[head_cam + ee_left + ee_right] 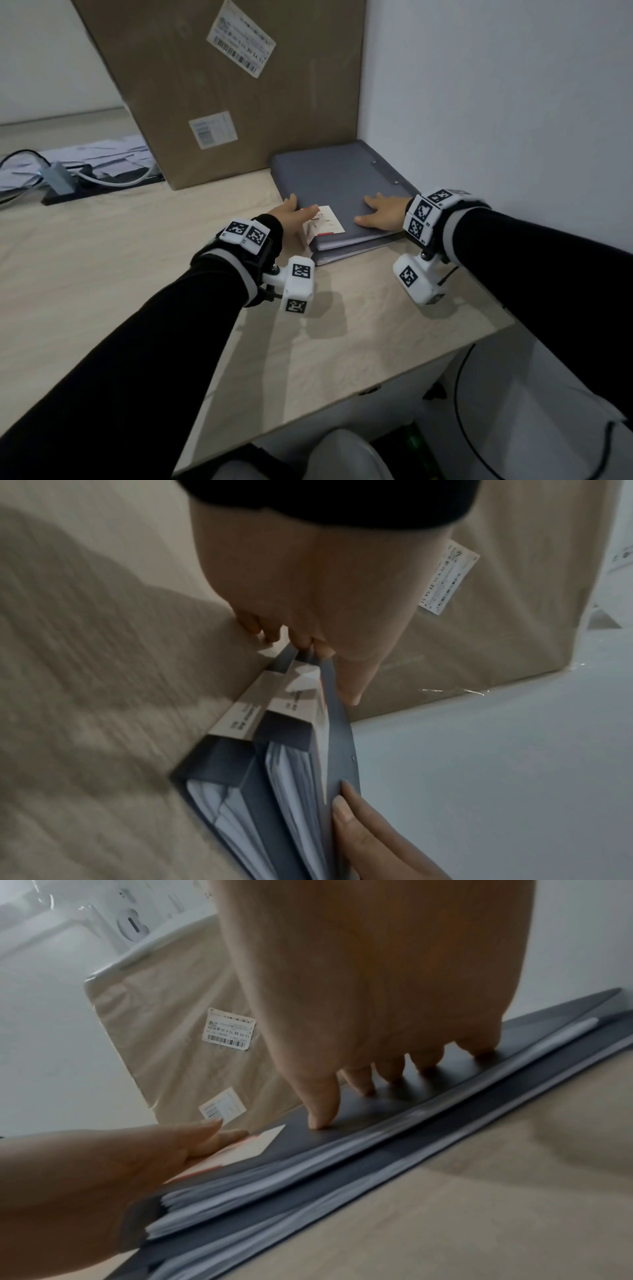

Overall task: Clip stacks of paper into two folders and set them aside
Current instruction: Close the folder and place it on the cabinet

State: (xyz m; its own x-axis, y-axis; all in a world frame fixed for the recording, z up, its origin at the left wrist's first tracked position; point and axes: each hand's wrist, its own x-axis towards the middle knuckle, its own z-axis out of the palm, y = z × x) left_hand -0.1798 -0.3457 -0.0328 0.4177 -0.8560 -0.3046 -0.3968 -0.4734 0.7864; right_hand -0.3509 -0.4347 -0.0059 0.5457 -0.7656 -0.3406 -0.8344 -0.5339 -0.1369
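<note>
Both folders sat stacked beside the cardboard box (219, 89); my right hand (385, 215) lay flat on the top folder (342, 181), my left hand (291, 214) flat against its labelled edge.

Person wearing long black sleeves (130, 359) on both arms, grey cuff bands showing at wrists. White block-shaped wrist-camera rigs (297, 287) strapped on with black bands, carrying black-and-white square fiducial markers; metal screws joining blocks, thin black cable trailing from right-wrist unit (419, 281).

Two grey folders (339, 178), one cardboard box (219, 82), two hands (294, 214).
</note>
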